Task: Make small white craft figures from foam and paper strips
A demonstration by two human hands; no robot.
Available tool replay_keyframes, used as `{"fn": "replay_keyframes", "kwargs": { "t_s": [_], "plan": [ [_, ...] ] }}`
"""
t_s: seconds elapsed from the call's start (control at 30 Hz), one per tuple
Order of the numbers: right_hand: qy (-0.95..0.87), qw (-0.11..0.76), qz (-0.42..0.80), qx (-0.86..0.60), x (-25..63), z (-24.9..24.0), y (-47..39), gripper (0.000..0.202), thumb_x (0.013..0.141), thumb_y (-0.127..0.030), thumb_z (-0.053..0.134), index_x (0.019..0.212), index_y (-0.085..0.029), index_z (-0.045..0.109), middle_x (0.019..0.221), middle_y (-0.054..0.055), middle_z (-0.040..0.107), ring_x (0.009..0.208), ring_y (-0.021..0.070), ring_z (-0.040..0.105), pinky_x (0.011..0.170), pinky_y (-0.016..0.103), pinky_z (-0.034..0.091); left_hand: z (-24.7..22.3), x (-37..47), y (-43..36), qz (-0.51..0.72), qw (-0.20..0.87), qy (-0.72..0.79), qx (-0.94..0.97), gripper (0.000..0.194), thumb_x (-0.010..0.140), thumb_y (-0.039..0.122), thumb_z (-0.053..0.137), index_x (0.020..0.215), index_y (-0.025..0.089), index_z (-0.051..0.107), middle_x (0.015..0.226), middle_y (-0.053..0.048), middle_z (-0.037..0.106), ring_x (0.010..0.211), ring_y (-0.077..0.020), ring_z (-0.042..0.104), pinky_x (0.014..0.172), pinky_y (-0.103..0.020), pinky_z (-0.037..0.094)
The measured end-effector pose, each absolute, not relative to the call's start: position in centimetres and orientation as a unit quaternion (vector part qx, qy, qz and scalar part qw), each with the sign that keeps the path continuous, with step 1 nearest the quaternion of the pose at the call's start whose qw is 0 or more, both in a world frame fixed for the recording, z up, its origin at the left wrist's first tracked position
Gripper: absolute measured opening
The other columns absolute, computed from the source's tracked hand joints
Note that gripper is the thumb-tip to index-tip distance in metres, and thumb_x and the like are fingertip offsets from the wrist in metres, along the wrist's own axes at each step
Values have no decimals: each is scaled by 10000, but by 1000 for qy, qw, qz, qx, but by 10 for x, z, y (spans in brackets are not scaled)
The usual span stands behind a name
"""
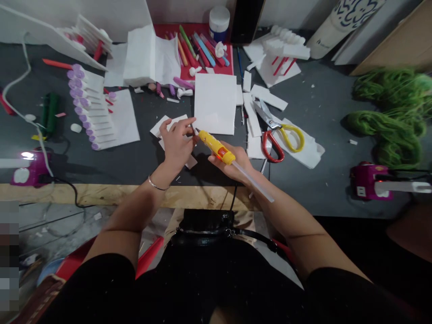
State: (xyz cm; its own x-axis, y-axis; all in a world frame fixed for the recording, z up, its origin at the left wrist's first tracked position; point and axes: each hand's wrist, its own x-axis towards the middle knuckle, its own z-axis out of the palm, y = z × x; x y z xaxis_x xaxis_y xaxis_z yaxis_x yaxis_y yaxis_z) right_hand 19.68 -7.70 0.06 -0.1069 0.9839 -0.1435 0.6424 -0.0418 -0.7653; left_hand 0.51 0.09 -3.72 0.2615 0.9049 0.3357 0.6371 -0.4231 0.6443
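My right hand (236, 158) is wrapped round a yellow hot glue gun (216, 147), with a long clear glue stick (254, 181) poking out of its back end. The gun's nozzle points up and left, close to the fingertips of my left hand (179, 140). Those left fingers are bent together at the nozzle, pinching something too small to make out. A white foam sheet (215, 101) lies flat just beyond both hands. Under and beside my left hand are white cut pieces (158, 127), partly covered by it.
Scissors (270, 121) with red and yellow handles rest on white strips at right. Markers (199, 47) lie on a red sheet behind. A white model with purple rolls (89, 108) stands left, green yarn (388, 121) right. Purple power sockets (369, 181) sit near the edge.
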Motion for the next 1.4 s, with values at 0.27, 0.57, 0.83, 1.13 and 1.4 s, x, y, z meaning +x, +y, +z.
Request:
{"fn": "replay_keyframes", "kwargs": {
  "t_s": [0.27,0.57,0.83,1.13,1.4],
  "plan": [
    [-674,211,353,-613,196,1,-79,347,879,-580,559,799,-252,478,724,34,610,659,197,595,653,342,391,-41,3,1,340,196,482,783,582,981,747,431,1269,267,590,1034,-8,791,964,-214,745,1226,-525,281],
    [-686,193,340,-614,196,1,-79,354,917,-586,556,822,-246,532,743,31,641,679,188,614,647,328,401,-40,5,0,346,193,486,779,497,1000,673,448,1259,275,593,1077,-11,783,1000,-217,745,1231,-503,275],
    [-677,179,332,-632,195,4,-78,236,915,-466,572,832,-250,531,763,39,658,724,221,665,663,321,404,-38,4,1,331,194,499,777,462,990,651,494,1241,275,590,1041,-10,787,1002,-223,747,1226,-516,292],
    [-662,205,318,-647,196,-2,-76,199,893,-438,554,831,-254,514,744,22,648,716,213,660,642,317,395,-37,5,2,336,186,509,771,364,958,532,617,1225,285,604,951,20,779,988,-222,740,1218,-506,325],
    [-642,220,330,-656,198,-1,-75,214,885,-451,545,822,-248,528,731,16,641,690,194,623,685,332,431,-37,5,2,333,190,522,762,449,957,636,600,1242,289,601,951,-1,777,1010,-233,734,1230,-518,323]
  ]
}}
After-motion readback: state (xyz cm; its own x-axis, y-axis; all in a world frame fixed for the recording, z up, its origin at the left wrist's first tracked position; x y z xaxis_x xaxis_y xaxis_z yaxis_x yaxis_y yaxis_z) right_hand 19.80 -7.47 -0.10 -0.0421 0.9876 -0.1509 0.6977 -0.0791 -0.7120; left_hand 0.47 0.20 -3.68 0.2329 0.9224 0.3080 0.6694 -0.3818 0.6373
